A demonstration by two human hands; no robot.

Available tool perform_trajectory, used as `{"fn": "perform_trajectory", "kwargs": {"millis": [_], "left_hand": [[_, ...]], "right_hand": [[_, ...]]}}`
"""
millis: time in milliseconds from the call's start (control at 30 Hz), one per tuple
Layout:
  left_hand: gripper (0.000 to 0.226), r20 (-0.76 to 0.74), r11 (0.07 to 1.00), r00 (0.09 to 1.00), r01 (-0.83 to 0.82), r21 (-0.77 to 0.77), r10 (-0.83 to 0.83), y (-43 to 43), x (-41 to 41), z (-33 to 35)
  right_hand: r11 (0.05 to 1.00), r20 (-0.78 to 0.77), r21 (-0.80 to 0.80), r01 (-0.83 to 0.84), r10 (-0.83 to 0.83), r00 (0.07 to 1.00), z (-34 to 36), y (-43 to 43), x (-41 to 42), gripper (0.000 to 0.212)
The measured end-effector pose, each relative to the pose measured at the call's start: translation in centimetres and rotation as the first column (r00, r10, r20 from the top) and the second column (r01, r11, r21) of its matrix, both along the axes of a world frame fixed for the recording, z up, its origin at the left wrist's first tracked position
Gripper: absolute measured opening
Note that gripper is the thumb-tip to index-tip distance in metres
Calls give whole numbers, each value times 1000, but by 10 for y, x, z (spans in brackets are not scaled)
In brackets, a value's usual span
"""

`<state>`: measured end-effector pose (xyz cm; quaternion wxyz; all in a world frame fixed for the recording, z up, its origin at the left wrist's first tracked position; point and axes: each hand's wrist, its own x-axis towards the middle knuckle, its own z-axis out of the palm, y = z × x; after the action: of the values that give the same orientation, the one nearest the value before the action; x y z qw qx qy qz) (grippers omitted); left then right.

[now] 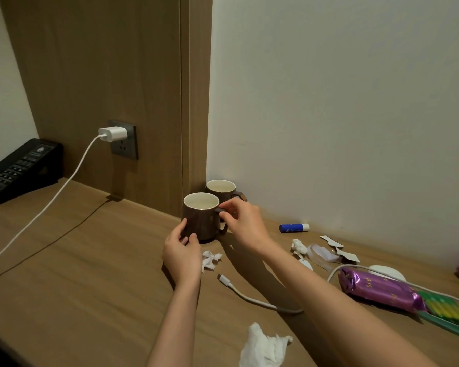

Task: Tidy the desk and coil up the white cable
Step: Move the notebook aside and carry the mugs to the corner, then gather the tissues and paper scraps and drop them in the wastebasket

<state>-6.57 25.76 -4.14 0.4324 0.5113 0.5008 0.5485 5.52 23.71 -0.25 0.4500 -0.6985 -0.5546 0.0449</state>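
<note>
Wooden bench in a corner of wood panel and white wall. Left hand fingers wrap front brown mug, right hand fingers pinch its handle, second mug just behind. White cable lies loose on bench, passing under right forearm, tissues nearby.

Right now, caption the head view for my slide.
Left hand and right hand hold a brown mug; white cable lies uncoiled.

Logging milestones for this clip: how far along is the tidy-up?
Early. Looks done: the far mug stands in the corner. In hand: the left hand grips the near mug and the right hand pinches its handle, right beside the far one. Left: the cable lies uncoiled on the desk; tissues, glue stick and packet lie scattered.
</note>
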Motion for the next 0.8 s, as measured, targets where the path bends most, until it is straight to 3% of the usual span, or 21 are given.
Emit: {"fn": "perform_trajectory", "kwargs": {"millis": [100,200,300,400,500,600,800], "left_hand": [[40,-90,1000,996,4,18,-2,-3,-1,2],[35,-297,991,952,-40,126,76,-12,-3,8],[37,-541,983,838,39,178,65,-23,-7,13],[50,-714,987,697,153,51,-71,-28,-7,13],[49,-762,977,619,198,-82,-190,-27,-6,12],[40,-786,973,581,204,-107,-209,-24,-7,9],[28,-729,979,663,196,-51,-170,-20,-5,4]], "right_hand": [[1000,7,-22,-16,16,1000,3,-9,-1,30],[1000,-24,-16,7,-7,1000,10,-29,9,33],[994,56,-100,44,-38,998,18,-58,38,28],[954,200,-261,149,-98,975,17,-86,70,31],[892,290,-379,246,-138,947,6,-103,91,36],[844,370,-449,293,-123,921,-6,-106,98,39],[826,443,-415,381,-182,878,-23,-96,99,23]]}}
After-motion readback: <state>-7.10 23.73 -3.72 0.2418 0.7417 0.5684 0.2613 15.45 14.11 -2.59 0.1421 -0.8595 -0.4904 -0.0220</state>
